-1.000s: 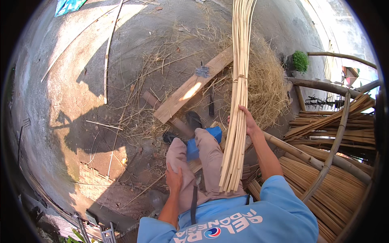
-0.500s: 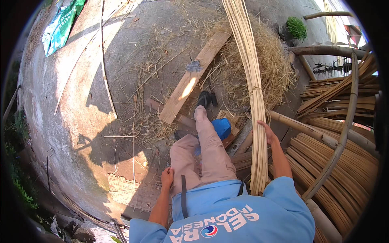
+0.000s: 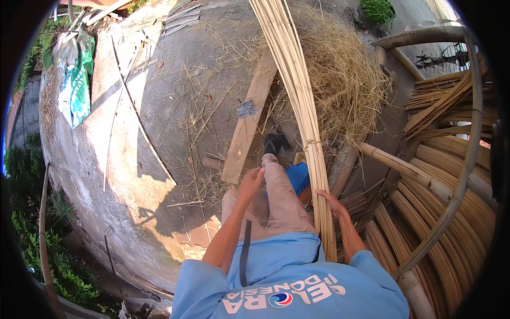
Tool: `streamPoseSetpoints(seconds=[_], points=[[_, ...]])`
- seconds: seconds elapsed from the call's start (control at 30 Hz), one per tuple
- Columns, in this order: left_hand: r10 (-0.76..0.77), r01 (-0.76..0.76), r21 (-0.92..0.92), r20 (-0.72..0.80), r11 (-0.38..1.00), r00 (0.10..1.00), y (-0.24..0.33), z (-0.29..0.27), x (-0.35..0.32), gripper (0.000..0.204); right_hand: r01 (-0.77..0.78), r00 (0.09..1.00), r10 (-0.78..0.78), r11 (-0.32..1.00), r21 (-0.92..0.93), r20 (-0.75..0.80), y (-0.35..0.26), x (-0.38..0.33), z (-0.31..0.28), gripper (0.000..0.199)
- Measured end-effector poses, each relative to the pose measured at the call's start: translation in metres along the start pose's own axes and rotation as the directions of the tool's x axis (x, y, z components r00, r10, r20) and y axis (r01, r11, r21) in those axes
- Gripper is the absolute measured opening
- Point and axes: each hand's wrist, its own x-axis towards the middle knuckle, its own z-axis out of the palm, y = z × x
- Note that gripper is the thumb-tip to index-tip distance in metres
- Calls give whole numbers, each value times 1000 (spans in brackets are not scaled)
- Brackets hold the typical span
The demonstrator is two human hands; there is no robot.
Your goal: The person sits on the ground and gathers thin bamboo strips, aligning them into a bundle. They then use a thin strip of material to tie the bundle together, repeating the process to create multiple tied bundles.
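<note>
Head view: the right hand (image 3: 332, 204) has its grip wrapped round a long tied bundle of pale split bamboo strips (image 3: 303, 114), which slants up and away from it. The left hand (image 3: 251, 182) rests loosely curled on the knee, holding nothing. Steadying the bundle would probably go better with a second grip higher up.

I see the strip bundle (image 3: 297, 101) running forward from my right hand (image 3: 332, 204) – a plank (image 3: 249, 122) lies left of it, a straw heap (image 3: 345, 80) right, and stacked canes (image 3: 446, 175) further right – my left hand (image 3: 251, 182) sits on my knee
</note>
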Motion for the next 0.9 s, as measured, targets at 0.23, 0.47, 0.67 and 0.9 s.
streamPoseSetpoints(seconds=[0.23,0.47,0.67,0.9], points=[[-217,242,-178,149,954,965,146,42,123,112,91,993,-92,996,-11,-77,-62,-84,38,54],[56,620,-736,655,270,753,215,45,173,132,101,995,-99,989,-110,21,-90,-169,67,64],[338,796,-599,769,86,542,242,24,177,105,49,996,-36,987,-152,88,-69,-168,79,77],[65,846,-526,851,88,522,258,-46,180,95,461,831,-416,887,37,-369,-307,-33,77,89]])
